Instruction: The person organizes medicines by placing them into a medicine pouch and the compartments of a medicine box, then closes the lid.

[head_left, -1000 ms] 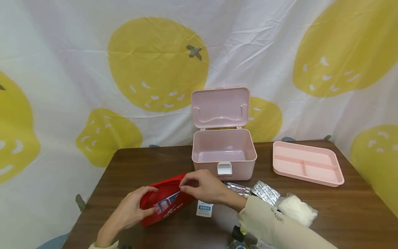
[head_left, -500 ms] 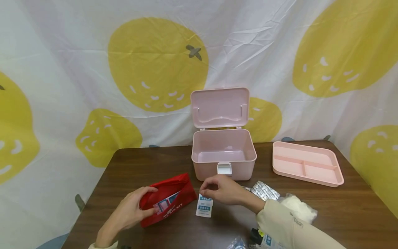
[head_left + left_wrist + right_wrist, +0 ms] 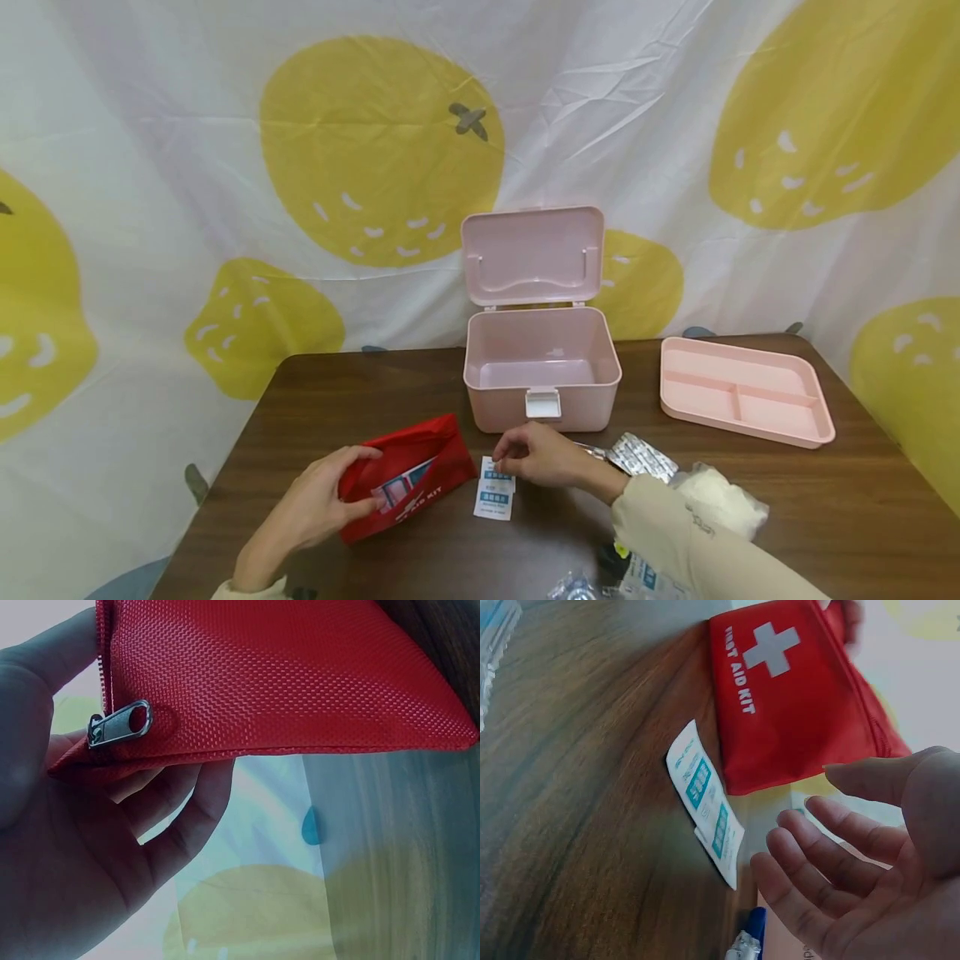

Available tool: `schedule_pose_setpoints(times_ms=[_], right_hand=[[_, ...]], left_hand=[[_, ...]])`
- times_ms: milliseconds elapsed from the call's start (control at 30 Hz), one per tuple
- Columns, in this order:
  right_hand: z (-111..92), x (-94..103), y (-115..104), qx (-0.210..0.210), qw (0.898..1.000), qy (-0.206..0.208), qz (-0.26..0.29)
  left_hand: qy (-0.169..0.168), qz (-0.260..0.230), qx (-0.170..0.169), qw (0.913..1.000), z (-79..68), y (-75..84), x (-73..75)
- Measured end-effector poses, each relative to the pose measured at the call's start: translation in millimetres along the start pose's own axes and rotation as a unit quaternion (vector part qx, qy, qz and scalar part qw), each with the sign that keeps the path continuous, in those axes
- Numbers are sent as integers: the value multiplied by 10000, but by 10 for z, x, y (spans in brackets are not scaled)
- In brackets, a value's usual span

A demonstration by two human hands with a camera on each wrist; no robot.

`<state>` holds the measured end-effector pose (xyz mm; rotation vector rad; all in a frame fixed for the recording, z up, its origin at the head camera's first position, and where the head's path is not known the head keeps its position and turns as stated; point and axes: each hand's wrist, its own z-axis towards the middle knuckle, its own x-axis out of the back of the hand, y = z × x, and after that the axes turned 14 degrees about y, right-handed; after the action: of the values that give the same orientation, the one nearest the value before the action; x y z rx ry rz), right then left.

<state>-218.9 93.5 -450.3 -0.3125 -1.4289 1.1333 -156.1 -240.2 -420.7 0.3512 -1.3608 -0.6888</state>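
Note:
In the head view my left hand (image 3: 318, 504) grips the left end of a red first aid pouch (image 3: 453, 471), thumb at its opening and fingers behind. The pouch is tilted with its mouth spread, showing flat packets (image 3: 405, 486) inside. A metal zipper pull (image 3: 120, 725) hangs at its corner in the left wrist view. Two white and teal sachets (image 3: 493, 504) lie overlapping on the table to the pouch's right. Over their upper end is my right hand (image 3: 546, 456); in the right wrist view its fingers (image 3: 840, 855) are loosely bent, apart from the sachets, with nothing between them.
An open pink box (image 3: 543, 412) stands behind the hands, its lid raised. A pink divided tray (image 3: 750, 427) lies at the right. Silver blister packs (image 3: 641, 458), a bag of white cotton-like material (image 3: 720, 500) and clear-wrapped items (image 3: 573, 586) lie around my right sleeve.
My right hand has moved from the pouch's opening rightward to the sachets, then lifted slightly off them, uncovering more of the upper one. My left hand keeps holding the pouch.

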Motion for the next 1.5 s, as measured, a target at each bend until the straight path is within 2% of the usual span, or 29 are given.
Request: schedule_pose_setpoints(times_ms=[167, 467, 800, 1033, 1200, 1500], right_hand=[[72, -92, 56, -88, 9999, -110, -42], [134, -260, 124, -607, 9980, -135, -91], [101, -388, 93, -633, 9959, -81, -634], [85, -428, 44, -745, 9912, -185, -1082], [70, -433, 14, -607, 9883, -186, -1390], [59, -452, 21, -535, 9912, -148, -1202]], left_hand=[[16, 23, -19, 10000, 1, -5, 3], [-19, 71, -8, 10000, 2, 4, 4], [-44, 65, -12, 10000, -5, -12, -3], [-49, -7, -42, 10000, 9, -14, -7], [-46, 5, -77, 10000, 16, -12, -10], [-97, 4, -71, 9999, 25, -12, -6]])
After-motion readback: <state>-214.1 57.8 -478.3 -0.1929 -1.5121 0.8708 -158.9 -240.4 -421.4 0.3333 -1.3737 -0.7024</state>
